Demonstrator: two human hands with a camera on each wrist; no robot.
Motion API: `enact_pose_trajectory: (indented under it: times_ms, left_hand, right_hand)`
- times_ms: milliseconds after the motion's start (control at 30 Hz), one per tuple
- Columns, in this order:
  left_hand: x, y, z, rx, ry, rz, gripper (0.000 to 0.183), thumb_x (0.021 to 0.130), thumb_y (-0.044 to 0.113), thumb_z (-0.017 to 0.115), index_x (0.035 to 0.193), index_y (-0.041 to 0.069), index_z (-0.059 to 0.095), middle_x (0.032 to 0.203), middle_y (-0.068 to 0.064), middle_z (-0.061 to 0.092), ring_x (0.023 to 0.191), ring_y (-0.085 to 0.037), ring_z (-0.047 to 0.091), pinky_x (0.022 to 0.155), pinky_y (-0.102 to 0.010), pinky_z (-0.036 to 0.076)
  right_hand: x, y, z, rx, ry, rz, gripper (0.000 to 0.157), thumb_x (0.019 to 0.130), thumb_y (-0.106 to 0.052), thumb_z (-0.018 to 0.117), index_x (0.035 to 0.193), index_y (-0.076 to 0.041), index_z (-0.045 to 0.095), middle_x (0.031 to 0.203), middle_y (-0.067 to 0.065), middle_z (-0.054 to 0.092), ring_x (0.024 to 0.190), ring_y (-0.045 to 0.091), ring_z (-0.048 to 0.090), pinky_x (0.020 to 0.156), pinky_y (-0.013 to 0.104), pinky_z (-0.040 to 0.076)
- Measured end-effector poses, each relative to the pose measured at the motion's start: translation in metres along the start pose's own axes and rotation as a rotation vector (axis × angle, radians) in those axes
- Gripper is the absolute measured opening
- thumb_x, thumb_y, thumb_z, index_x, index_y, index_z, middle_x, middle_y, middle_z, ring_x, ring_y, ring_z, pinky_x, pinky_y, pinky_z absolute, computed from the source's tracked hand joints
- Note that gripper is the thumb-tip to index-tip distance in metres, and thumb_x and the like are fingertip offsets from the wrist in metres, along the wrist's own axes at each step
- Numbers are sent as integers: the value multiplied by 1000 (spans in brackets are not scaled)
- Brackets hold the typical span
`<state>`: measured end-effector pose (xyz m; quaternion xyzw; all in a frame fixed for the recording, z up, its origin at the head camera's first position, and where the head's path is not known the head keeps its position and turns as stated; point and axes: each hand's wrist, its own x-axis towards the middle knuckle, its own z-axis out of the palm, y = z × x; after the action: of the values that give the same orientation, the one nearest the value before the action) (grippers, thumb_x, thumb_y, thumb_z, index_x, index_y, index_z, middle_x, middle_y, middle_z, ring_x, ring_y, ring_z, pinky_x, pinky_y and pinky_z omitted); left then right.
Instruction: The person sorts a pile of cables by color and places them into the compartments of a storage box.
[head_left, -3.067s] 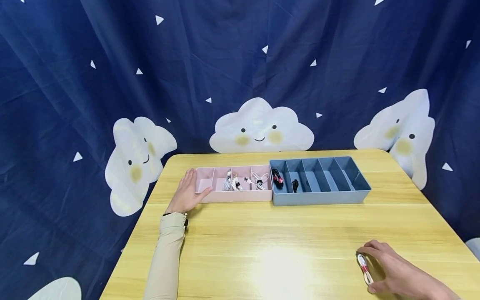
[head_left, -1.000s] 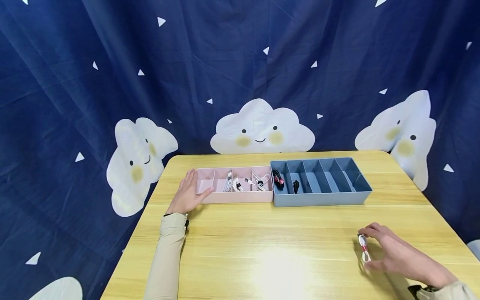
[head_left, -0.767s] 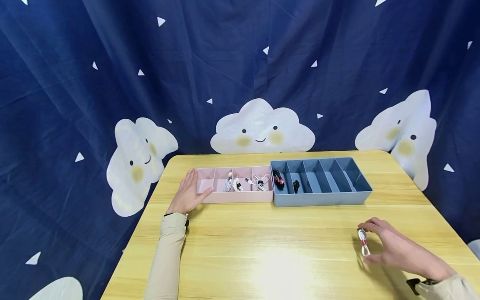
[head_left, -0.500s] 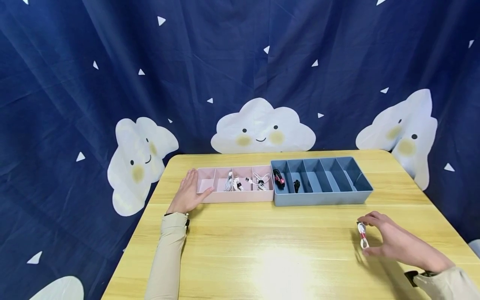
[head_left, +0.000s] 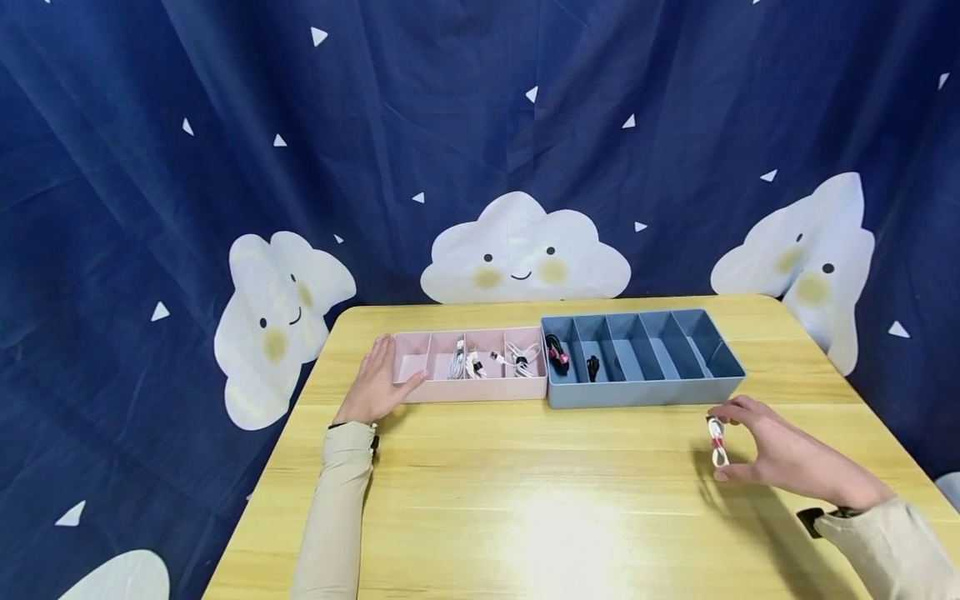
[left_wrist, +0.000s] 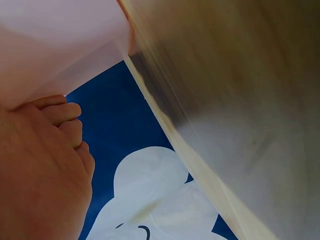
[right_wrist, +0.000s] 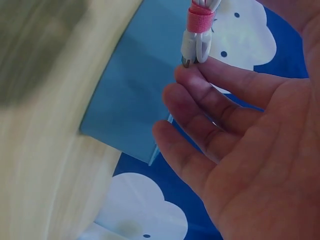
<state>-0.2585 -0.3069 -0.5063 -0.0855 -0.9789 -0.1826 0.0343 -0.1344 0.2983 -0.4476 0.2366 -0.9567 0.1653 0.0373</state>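
Note:
My right hand pinches a bundled white charging cable lengthwise between thumb and fingers, above the table. In the right wrist view, a red-pink tie wraps the cable, whose metal plug is at the fingertips. My left hand rests against the left end of the pink divided box, fingers straight along that end and thumb at the front rim. Bundled white cables lie in its compartments, except the leftmost. Right of it, the blue-grey divided box has black cables in its two leftmost compartments.
The boxes stand end to end at the back of the wooden table. A dark blue curtain with white clouds hangs behind the table's back edge. Three compartments of the blue-grey box hold nothing visible.
My right hand has lifted the white cable from the table at the lower right and carried it forward, toward the blue-grey box's right end. My left hand stays on the pink box.

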Motion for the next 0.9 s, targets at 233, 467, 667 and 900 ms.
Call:
enact_pose_trajectory:
  times_ms: [233, 467, 667, 900]
  left_hand:
    - [0, -1, 0, 3, 2, -5, 111, 96, 75, 46, 163, -6, 11, 174, -23, 7, 163, -40, 7, 132, -60, 12]
    - [0, -3, 3, 8, 5, 0, 111, 96, 75, 46, 163, -6, 10, 174, -24, 8, 163, -40, 7, 132, -59, 12]
    - [-1, -2, 2, -12, 11, 4, 110, 96, 73, 49, 163, -6, 11, 173, -24, 9, 163, -38, 7, 132, -57, 11]
    - [0, -2, 2, -10, 17, 12, 110, 96, 73, 49, 163, -7, 12, 173, -25, 10, 163, -40, 8, 132, -59, 13]
  right_hand:
    - [9, -4, -10, 26, -38, 29, 79, 66, -39, 97, 126, 1, 66, 124, 21, 63, 114, 40, 62, 92, 58, 53]
    - [16, -8, -16, 24, -26, 24, 76, 66, -41, 97, 124, -2, 66, 124, 19, 63, 113, 38, 63, 92, 57, 54]
    - [23, -10, -21, 12, -20, 5, 78, 68, -46, 95, 127, -3, 67, 123, 11, 63, 114, 33, 64, 91, 48, 56]
    - [32, -13, -24, 6, -23, -17, 77, 69, -46, 95, 127, -2, 68, 120, 9, 62, 110, 31, 64, 88, 47, 57]
